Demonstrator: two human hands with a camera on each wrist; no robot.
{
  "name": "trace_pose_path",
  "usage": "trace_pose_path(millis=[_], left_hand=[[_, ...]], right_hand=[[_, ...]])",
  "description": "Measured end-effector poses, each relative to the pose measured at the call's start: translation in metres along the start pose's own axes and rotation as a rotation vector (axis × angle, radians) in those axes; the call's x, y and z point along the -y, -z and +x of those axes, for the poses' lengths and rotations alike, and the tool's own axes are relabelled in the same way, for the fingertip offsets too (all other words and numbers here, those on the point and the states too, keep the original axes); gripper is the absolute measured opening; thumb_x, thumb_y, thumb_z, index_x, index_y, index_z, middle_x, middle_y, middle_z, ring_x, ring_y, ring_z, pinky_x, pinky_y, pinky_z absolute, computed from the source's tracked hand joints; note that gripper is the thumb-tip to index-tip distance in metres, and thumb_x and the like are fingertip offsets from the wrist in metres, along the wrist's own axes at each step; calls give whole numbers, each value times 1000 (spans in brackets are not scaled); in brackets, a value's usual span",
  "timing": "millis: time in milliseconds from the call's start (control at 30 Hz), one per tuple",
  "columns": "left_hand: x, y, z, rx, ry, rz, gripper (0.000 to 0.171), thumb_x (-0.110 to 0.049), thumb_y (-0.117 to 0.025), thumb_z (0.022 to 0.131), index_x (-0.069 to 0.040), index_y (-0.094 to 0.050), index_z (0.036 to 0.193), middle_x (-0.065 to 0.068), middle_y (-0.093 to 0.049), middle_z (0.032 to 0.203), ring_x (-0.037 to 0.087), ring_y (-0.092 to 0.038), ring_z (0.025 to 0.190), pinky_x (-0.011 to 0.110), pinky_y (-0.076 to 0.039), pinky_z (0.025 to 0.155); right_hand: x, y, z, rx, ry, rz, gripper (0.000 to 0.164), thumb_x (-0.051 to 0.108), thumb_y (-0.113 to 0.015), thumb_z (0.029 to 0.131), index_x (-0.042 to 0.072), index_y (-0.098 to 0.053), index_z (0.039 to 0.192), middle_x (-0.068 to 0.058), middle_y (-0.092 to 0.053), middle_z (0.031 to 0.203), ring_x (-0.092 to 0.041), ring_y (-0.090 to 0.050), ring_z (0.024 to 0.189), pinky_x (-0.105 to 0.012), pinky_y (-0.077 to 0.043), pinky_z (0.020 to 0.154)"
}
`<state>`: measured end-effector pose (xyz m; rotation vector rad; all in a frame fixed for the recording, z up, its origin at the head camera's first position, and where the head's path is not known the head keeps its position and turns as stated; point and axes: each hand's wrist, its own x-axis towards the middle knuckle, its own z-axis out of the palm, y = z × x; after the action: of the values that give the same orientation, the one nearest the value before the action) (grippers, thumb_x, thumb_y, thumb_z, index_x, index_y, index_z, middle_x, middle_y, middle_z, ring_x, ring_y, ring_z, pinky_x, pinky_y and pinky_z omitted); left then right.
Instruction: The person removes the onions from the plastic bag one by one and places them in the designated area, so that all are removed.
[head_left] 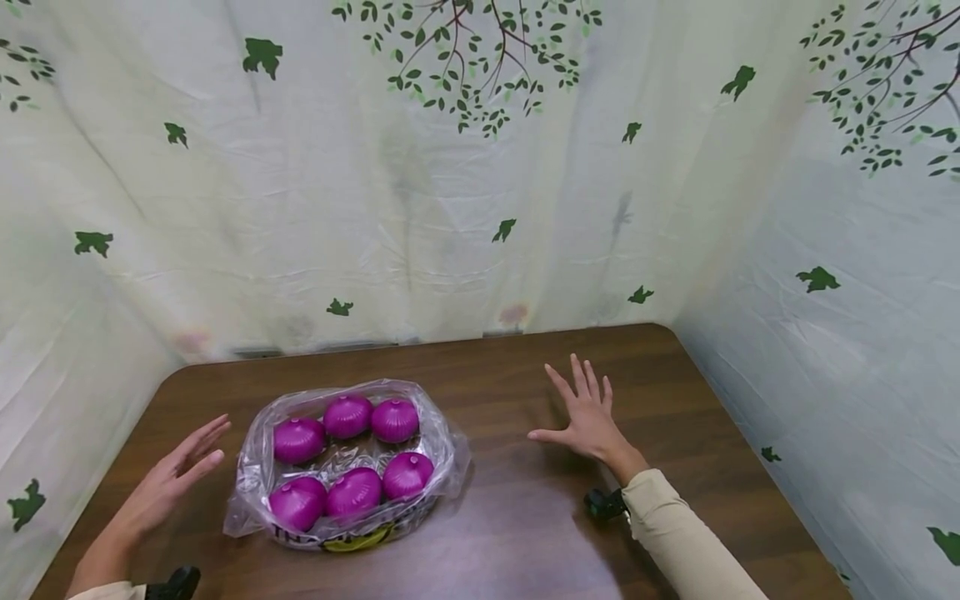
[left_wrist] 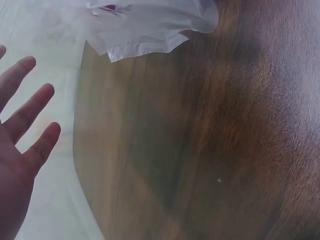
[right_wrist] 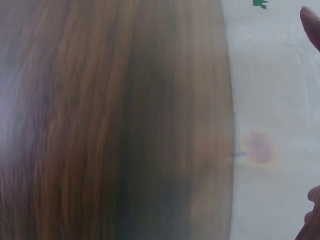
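Several shiny purple onions [head_left: 354, 492] lie in a ring inside a clear plastic bag [head_left: 452, 454] that sits left of the middle of the table. Dark markings and a yellow patch [head_left: 358, 540] show low on the bag's front. My left hand [head_left: 168, 479] is held just left of the bag, apart from it, with its fingers extended. Part of the bag [left_wrist: 155, 30] appears at the top of the left wrist view. To the right of the bag, my right hand [head_left: 588, 421] is spread wide, holding nothing. Only bits of its fingers [right_wrist: 312, 27] enter the right wrist view.
A brown wood-grain table [head_left: 517, 533] with rounded far corners carries the bag. White curtains [head_left: 450, 233] printed with green leaves and branches surround it at the back and both sides. Dark wrist cameras [head_left: 606, 505] are strapped below the hands.
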<state>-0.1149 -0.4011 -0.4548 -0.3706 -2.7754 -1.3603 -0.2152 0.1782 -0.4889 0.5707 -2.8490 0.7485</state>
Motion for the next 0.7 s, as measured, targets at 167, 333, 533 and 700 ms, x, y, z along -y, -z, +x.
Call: trace_pose_path(millis=[167, 333, 533, 700], left_hand=[[0, -4, -1, 11, 33, -49, 56, -10, -44, 102, -8, -22, 153, -36, -35, 131, -22, -33, 117, 4, -33, 84], [0, -6, -4, 21, 97, -77, 56, -13, -49, 101, -1, -26, 150, -35, -40, 128, -22, -38, 112, 5, -38, 80], [0, -8, -5, 24, 89, -134, 53, -10, -50, 100, 1, -29, 148, -31, -46, 128, -18, -43, 113, 7, -40, 80], [-2, -11, -4, 35, 97, -175, 50, -7, -50, 100, 6, -32, 145, -30, -52, 122, -14, -48, 110, 8, -41, 81]], right_hand=[[6, -7, 1, -9, 14, 39, 108, 69, -72, 68, 26, -23, 154, -18, -1, 160, -41, 0, 145, -67, 2, 107], [14, -12, 1, 6, 2, 117, 110, 71, -72, 66, 23, -25, 154, -18, -4, 160, -42, -1, 144, -68, 0, 107], [25, -17, 3, 20, -12, 172, 113, 72, -73, 64, 24, -24, 154, -16, -3, 160, -41, -2, 145, -68, -2, 107], [32, -22, 6, 3, 8, 207, 115, 77, -70, 62, 25, -25, 154, -17, -6, 160, -43, -5, 144, -69, -5, 106]])
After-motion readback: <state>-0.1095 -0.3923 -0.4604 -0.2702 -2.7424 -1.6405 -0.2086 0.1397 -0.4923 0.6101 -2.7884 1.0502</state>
